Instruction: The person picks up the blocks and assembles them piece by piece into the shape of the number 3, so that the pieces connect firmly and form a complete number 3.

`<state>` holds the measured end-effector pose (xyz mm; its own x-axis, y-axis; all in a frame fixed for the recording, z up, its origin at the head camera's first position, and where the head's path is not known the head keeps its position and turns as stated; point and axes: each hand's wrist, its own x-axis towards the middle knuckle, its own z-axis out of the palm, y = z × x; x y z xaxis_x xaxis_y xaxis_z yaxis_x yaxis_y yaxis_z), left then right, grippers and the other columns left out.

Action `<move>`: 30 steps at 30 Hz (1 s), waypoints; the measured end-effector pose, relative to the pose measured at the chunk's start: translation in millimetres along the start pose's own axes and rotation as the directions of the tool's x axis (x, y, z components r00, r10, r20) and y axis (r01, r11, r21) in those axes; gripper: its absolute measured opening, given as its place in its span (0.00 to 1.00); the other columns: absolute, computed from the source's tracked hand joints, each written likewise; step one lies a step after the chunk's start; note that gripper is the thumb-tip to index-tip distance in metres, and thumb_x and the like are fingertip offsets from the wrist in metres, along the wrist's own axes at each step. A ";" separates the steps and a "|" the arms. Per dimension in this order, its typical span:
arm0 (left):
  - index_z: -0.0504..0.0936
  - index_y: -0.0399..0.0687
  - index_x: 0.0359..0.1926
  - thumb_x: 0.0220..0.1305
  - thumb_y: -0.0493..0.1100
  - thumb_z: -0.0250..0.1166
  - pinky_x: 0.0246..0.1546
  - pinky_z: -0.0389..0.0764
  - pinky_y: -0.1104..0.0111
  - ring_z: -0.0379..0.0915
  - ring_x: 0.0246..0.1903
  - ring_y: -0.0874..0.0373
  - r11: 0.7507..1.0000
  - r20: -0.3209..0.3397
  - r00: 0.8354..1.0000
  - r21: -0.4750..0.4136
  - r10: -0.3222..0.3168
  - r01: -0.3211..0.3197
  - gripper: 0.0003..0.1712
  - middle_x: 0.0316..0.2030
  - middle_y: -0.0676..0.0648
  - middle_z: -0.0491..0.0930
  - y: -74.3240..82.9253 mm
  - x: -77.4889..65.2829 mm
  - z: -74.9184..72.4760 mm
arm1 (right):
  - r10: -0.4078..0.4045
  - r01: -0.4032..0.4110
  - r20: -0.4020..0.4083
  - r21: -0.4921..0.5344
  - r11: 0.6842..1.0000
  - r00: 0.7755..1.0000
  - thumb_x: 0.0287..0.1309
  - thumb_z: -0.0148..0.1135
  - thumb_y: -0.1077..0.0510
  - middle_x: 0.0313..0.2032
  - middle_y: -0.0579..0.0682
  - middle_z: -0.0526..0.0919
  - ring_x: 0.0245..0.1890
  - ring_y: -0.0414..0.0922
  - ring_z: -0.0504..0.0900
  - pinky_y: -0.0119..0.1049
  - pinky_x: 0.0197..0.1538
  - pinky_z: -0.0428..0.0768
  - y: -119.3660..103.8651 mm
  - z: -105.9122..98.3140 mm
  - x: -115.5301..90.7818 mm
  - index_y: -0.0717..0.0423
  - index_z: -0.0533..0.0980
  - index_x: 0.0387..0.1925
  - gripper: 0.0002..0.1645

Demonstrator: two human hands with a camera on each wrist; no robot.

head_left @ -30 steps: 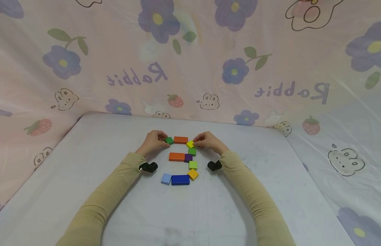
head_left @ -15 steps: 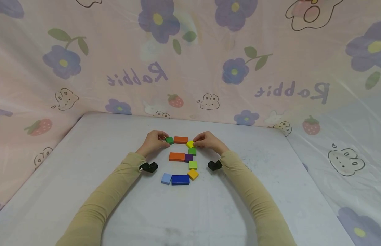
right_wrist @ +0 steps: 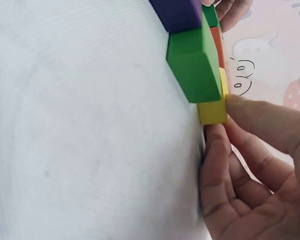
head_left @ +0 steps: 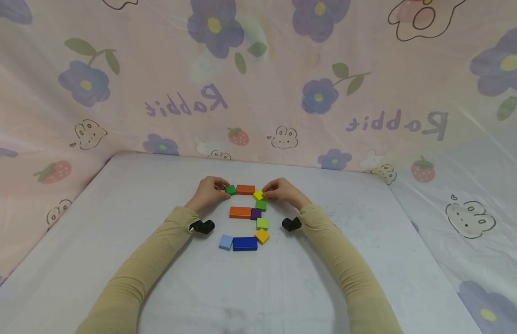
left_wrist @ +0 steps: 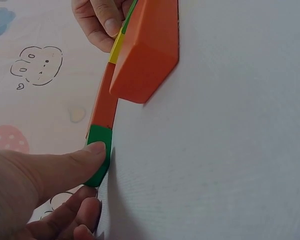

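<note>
My left hand (head_left: 209, 191) pinches a dark green square block (left_wrist: 99, 150) between thumb and fingers. That block lies at the left end of the far orange rectangular block (head_left: 245, 189). At the other end, the thumb and fingers of my right hand (head_left: 283, 191) hold a yellow square block (right_wrist: 213, 111), which is turned at an angle. Just below the yellow one, in the head view, is a lighter green block (head_left: 261, 205). A purple block (head_left: 256, 214) follows, touching a second orange rectangular block (head_left: 240, 212) on its left.
Closer to me lie a lime block (head_left: 262, 224), an amber block (head_left: 262, 236), a dark blue rectangular block (head_left: 245, 244) and a light blue block (head_left: 226, 242). The white table (head_left: 191, 287) meets a patterned cloth (head_left: 258, 93) at the back and sides.
</note>
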<state>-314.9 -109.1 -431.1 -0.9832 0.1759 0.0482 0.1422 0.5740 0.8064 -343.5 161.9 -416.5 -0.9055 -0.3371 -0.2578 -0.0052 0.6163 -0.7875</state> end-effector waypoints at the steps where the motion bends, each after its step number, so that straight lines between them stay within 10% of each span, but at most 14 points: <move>1: 0.82 0.38 0.49 0.52 0.36 0.73 0.46 0.72 0.58 0.72 0.42 0.48 1.000 0.000 1.000 0.000 0.002 -0.002 0.21 0.42 0.41 0.79 -0.3 -0.1 0.1 | 0.001 -0.001 0.000 0.002 1.000 1.000 0.59 0.65 0.59 0.41 0.52 0.82 0.35 0.45 0.77 0.32 0.41 0.77 0.2 0.0 0.1 0.60 0.81 0.45 0.13; 30: 0.81 0.38 0.50 0.52 0.37 0.73 0.46 0.73 0.60 0.73 0.43 0.50 1.000 -0.019 0.999 -0.013 -0.025 0.025 0.22 0.45 0.42 0.80 -4.2 2.1 2.6 | -0.009 0.009 -0.001 0.006 1.000 1.000 0.59 0.65 0.59 0.41 0.52 0.82 0.35 0.45 0.77 0.32 0.41 0.78 4.0 0.4 2.4 0.60 0.81 0.45 0.13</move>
<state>-317.3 -109.0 -435.9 -0.9885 0.1458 0.0391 0.1160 0.5675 0.8152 -345.6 163.3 -420.5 -0.9059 -0.3417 -0.2502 -0.0108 0.6093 -0.7929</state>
